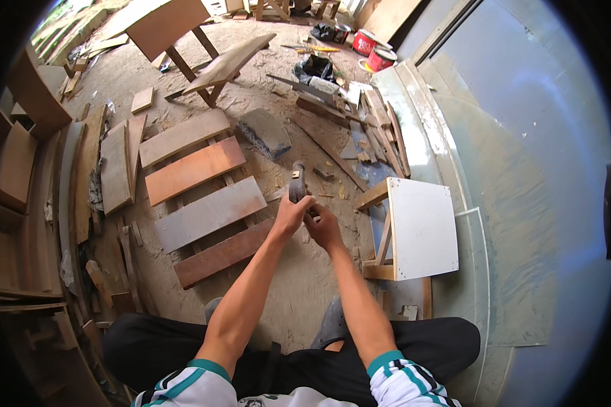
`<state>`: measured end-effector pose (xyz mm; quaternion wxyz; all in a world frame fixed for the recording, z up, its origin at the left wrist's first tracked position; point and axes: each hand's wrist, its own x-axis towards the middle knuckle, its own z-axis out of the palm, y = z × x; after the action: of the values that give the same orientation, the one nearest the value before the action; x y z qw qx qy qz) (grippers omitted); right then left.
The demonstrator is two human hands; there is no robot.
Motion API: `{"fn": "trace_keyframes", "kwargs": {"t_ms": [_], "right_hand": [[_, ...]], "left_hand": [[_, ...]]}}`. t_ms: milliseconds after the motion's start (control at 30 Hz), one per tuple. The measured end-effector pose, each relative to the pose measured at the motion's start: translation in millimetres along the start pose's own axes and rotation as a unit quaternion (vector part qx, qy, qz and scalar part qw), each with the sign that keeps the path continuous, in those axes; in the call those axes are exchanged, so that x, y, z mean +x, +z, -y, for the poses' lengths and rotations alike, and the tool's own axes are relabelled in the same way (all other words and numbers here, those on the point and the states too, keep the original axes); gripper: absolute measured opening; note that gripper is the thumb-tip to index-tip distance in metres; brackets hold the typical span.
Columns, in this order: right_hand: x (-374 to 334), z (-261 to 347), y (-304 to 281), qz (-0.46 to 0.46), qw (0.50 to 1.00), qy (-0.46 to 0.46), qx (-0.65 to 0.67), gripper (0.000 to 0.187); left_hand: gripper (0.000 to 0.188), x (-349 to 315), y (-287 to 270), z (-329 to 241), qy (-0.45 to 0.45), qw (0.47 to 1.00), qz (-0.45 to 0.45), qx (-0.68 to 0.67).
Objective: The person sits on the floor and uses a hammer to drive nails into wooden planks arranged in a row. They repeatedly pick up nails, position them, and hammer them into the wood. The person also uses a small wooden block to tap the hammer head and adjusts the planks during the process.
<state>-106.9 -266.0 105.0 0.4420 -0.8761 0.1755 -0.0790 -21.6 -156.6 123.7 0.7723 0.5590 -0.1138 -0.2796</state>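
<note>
In front of me, a dark metal hammer [298,182] is raised in the middle of the view, its head pointing away from me. My left hand [291,216] is closed round it close to the head. Just to the right and slightly nearer, my right hand [325,226] is closed too and seems to grip the handle, which the fingers mostly hide. Left of my hands lies a slatted wooden piece [210,211], its several boards crossing rails beneath. A rough grey stone block [265,133] rests beyond the hammer.
At right stands a small wooden-legged piece with a white panel [424,229], beside a glass-like sheet [516,258]. Scrap wood [380,129] is heaped behind it. A wooden chair [217,64] stands far off; red cans [364,43] sit at far right. Boards [119,163] lie at left.
</note>
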Motion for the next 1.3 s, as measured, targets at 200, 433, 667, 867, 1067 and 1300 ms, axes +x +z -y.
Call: {"fn": "trace_keyframes", "kwargs": {"t_ms": [200, 433, 667, 867, 1067, 1300], "right_hand": [[51.8, 58.7, -74.1, 0.229, 0.956, 0.072, -0.169, 0.051], [138.0, 133.4, -158.0, 0.140, 0.902, -0.002, -0.409, 0.040], [182.8, 111.5, -141.4, 0.112, 0.904, 0.042, -0.409, 0.033], [165.1, -6.4, -132.6, 0.259, 0.796, 0.209, -0.506, 0.030], [172.8, -65.2, -116.0, 0.319, 0.802, 0.199, -0.465, 0.034], [235.0, -92.3, -78.6, 0.310, 0.865, 0.133, -0.373, 0.037]], "left_hand": [[0.028, 18.5, -20.8, -34.1, 0.017, 0.996, -0.049, -0.077], [0.024, 37.4, -20.9, -70.0, 0.035, 0.963, -0.050, -0.261], [0.025, 38.3, -35.7, -65.1, -0.002, 0.953, -0.099, -0.287], [0.031, 37.8, -22.3, -22.2, -0.053, 0.975, -0.096, -0.194], [0.042, 54.6, -12.0, -4.4, -0.097, 0.980, -0.089, -0.152], [0.041, 73.7, 3.7, 2.5, -0.077, 0.987, -0.096, -0.106]]}}
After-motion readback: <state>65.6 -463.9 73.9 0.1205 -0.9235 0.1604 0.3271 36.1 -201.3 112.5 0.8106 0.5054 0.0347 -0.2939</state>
